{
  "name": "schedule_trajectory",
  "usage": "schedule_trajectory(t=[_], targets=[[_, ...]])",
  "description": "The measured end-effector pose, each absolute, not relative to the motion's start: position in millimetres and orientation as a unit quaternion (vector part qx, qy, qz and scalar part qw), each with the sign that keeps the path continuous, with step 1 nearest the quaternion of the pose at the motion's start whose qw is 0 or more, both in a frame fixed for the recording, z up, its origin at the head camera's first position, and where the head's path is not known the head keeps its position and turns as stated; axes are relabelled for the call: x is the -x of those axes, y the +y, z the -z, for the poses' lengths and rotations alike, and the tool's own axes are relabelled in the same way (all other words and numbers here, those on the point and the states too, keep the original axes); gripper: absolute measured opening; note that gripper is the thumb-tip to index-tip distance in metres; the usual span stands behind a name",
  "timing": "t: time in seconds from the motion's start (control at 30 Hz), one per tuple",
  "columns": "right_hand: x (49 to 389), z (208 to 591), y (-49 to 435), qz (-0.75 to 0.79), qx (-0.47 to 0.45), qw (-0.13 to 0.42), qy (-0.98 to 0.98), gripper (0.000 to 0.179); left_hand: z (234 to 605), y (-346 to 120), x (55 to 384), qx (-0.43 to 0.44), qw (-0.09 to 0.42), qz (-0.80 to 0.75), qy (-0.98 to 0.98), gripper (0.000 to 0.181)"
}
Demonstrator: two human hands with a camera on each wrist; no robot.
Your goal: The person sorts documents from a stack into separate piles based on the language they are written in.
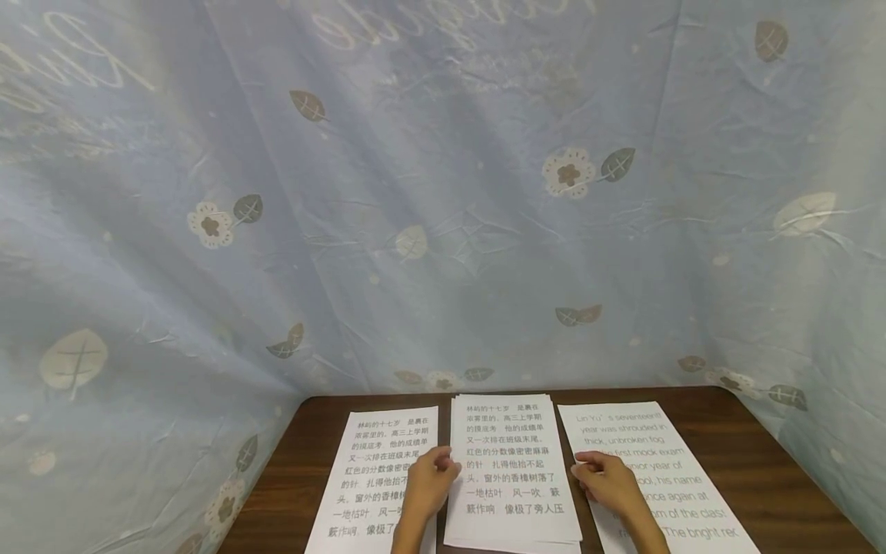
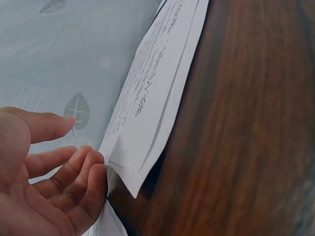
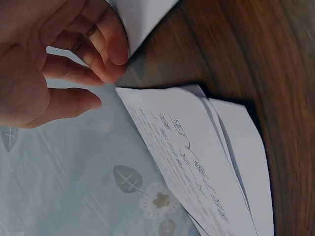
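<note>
A stack of printed paper sheets [image 1: 508, 473] with Chinese text lies in the middle of the table, its sheets slightly out of line. My left hand [image 1: 431, 485] is at the stack's left edge, fingers loosely bent; in the left wrist view its fingertips [image 2: 98, 167] meet or nearly meet the paper, with the thumb apart. At the right side, my right hand [image 1: 609, 483] hovers over the left edge of an English-printed sheet [image 1: 664, 462]. The right wrist view has its fingers relaxed, thumb apart, nothing between them, and a gap to the middle stack [image 3: 182, 137].
Another Chinese-printed sheet [image 1: 374, 477] lies to the left, partly covered by the left hand and forearm. All the paper rests on a dark brown wooden table [image 1: 277, 477]. A pale blue curtain [image 1: 471, 254] with leaf and flower prints hangs behind and around the table.
</note>
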State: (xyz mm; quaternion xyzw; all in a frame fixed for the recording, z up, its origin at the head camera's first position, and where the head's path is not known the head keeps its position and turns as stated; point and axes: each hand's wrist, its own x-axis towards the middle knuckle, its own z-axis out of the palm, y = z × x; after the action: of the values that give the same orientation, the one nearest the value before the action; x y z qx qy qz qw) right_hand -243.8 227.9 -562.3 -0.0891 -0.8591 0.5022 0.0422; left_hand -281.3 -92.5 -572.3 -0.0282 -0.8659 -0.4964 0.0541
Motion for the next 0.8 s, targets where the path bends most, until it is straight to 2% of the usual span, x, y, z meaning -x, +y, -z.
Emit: schedule_trajectory(t=[0.23, 0.63, 0.8], targets=[[247.0, 561.4, 217.9, -0.497, 0.096, 0.035, -0.862, 0.044, 572.0, -95.9, 282.6, 0.031, 0.060, 0.492, -0.868, 0.044], [246.2, 566.1, 210.6, -0.436, 0.087, 0.034, -0.895, 0.045, 577.2, -98.0, 282.1, 0.034, 0.036, 0.477, -0.878, 0.042], [247.2, 566.7, 206.5, -0.410, 0.076, 0.042, -0.908, 0.044, 580.2, -96.3, 282.3, 0.048, 0.048, 0.454, -0.888, 0.041]])
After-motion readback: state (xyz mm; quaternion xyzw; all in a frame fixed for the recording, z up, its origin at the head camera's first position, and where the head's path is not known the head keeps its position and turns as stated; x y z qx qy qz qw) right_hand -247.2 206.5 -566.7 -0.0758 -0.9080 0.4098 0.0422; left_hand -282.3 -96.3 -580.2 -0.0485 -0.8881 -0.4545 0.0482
